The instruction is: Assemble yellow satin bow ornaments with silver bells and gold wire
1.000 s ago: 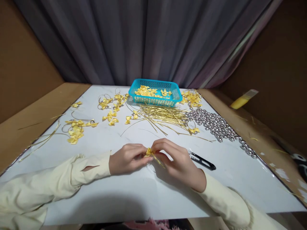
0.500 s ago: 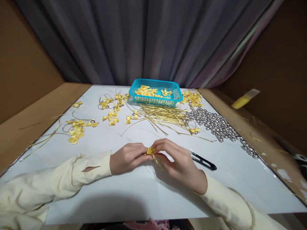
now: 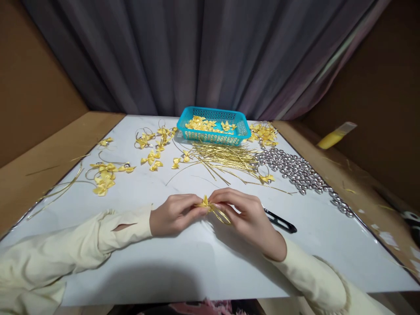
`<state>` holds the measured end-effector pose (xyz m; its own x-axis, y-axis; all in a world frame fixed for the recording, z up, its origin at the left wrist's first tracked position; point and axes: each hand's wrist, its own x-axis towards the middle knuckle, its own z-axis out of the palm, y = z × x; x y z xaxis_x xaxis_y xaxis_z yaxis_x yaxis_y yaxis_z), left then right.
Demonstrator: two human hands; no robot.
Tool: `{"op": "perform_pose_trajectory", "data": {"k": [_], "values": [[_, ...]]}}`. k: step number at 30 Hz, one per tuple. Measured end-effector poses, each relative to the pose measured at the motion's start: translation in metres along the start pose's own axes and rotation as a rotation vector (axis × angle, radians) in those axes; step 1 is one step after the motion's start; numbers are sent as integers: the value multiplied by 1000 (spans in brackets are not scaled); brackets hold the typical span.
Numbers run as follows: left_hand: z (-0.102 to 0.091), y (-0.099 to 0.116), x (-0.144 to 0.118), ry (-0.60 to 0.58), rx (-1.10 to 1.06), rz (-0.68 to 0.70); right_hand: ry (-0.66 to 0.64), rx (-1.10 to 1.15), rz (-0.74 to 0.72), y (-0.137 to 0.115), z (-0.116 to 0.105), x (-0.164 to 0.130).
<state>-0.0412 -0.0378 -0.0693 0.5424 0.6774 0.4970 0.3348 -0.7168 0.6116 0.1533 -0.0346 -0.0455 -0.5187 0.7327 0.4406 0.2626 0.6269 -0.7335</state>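
My left hand is closed in a pinch on a small yellow ribbon bow at the middle front of the white table. From the right, the fingers of my right hand pinch a gold cord right beside the bow; the cord bends into a loop below those fingers. Both sets of fingertips nearly meet around the bow and cover part of it. Just past my right hand lies a black-handled cutter, its near end hidden by the hand.
A blue basket of yellow bows stands at the back. Before it lie gold cord lengths, with silver beads to the right. Several bows with cord loops lie at left. A yellow tube is off to the right.
The bow has turned between my fingers, so one pointed tip now stands up. The cord loop has swung to the right, and my right hand has shifted slightly.
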Motion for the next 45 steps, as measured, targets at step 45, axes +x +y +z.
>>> {"op": "perform_pose_trajectory", "data": {"k": [45], "values": [[0, 1, -1, -57, -40, -100, -211, -224, -162, 6, -2, -6]]}}
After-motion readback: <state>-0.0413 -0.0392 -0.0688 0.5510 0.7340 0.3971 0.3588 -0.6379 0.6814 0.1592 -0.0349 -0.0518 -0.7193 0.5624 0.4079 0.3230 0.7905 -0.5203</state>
